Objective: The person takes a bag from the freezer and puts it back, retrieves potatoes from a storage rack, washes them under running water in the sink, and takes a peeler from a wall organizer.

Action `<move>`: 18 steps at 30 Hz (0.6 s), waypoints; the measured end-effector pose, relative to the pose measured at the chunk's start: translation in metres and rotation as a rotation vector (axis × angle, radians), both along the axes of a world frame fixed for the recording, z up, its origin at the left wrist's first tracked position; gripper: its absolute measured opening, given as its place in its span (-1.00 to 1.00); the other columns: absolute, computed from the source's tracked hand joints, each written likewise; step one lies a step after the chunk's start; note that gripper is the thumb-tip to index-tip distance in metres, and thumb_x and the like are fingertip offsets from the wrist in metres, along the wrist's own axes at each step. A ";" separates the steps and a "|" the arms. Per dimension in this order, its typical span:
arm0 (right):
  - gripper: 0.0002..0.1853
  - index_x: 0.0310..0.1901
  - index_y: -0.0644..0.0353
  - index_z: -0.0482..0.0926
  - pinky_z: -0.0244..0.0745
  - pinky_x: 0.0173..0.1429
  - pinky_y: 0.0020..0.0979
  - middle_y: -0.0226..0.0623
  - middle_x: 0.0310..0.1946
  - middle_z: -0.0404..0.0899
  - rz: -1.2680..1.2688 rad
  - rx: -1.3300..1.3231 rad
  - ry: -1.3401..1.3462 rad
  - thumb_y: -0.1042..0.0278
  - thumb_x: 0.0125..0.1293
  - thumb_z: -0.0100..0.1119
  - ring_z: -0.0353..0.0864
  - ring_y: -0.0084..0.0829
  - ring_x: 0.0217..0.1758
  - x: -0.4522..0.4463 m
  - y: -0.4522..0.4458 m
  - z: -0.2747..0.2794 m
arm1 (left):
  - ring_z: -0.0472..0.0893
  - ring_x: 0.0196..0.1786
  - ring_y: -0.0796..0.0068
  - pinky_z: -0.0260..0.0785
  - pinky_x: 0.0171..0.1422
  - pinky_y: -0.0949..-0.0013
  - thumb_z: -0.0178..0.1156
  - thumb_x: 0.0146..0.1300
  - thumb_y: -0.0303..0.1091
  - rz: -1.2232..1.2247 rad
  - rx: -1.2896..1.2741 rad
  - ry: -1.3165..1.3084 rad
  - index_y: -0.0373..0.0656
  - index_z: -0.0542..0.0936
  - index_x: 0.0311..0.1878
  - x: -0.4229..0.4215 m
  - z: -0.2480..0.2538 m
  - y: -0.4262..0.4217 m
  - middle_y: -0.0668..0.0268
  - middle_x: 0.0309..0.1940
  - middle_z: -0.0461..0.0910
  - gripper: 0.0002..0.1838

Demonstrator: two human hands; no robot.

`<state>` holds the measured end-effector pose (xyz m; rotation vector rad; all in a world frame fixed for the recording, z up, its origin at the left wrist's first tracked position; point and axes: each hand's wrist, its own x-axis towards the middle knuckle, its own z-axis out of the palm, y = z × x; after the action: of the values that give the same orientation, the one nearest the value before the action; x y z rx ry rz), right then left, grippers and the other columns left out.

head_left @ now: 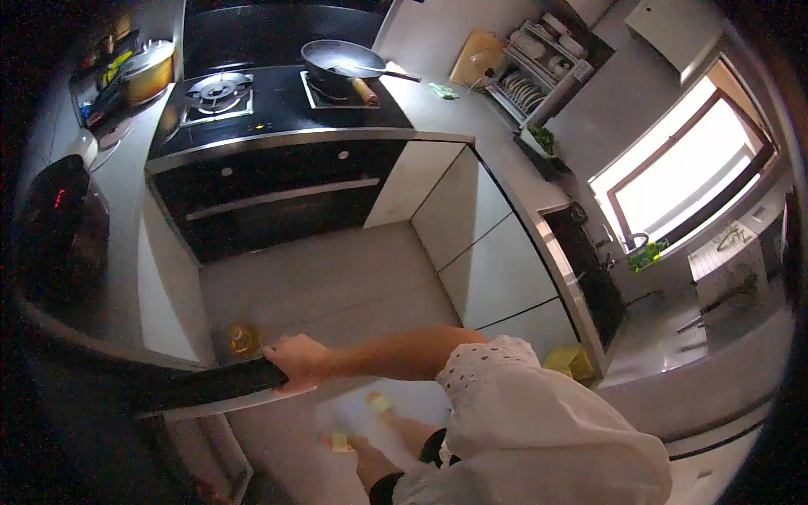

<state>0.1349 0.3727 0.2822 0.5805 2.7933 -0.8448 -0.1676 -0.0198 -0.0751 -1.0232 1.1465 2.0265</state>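
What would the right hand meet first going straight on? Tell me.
The dark panel whose near end the right hand grips lies first in line. The amber item looks slightly off that line, though depth is unclear.

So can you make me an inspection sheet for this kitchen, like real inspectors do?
Surface: pale counter; dark hob with a pan on its right burner.
Job's things: dark panel, gripped at one end.
Clutter: dish rack, lidded pot, blurry amber item on the floor.
Hands: right hand closed on the panel; left hand out of view.
Cables: can't tell; the picture's left side is too dim.
Surroundings: bright window, white cabinets.
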 end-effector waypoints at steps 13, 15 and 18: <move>-0.44 -0.19 0.26 0.36 0.43 -0.22 -0.10 -0.04 -0.41 0.51 -0.013 0.033 0.093 0.02 -0.14 0.27 0.52 0.01 -0.30 0.005 -0.004 -0.005 | 0.47 -0.02 0.17 0.37 0.04 0.11 -0.05 0.24 -0.34 -0.086 0.030 -0.029 -0.37 0.41 -0.05 0.022 -0.011 0.047 0.08 -0.15 0.49 -0.69; -0.45 -0.19 0.25 0.37 0.44 -0.20 -0.11 -0.04 -0.40 0.51 -0.023 -0.001 0.032 0.03 -0.14 0.27 0.52 0.01 -0.30 0.006 -0.004 0.000 | 0.48 -0.03 0.17 0.37 0.04 0.11 -0.05 0.24 -0.35 -0.073 0.037 -0.032 -0.37 0.42 -0.06 0.027 -0.020 0.040 0.08 -0.16 0.50 -0.70; -0.46 -0.19 0.24 0.38 0.44 -0.19 -0.12 -0.03 -0.40 0.51 -0.029 -0.034 0.010 0.04 -0.14 0.27 0.52 0.01 -0.29 0.001 -0.001 -0.005 | 0.49 -0.04 0.17 0.37 0.04 0.10 -0.06 0.24 -0.36 -0.038 0.050 -0.033 -0.37 0.43 -0.07 0.033 -0.033 0.022 0.08 -0.18 0.51 -0.71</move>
<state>0.1356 0.3719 0.2768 0.6151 2.7794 -0.9018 -0.1345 0.0018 -0.1082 -0.9991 1.0842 1.9913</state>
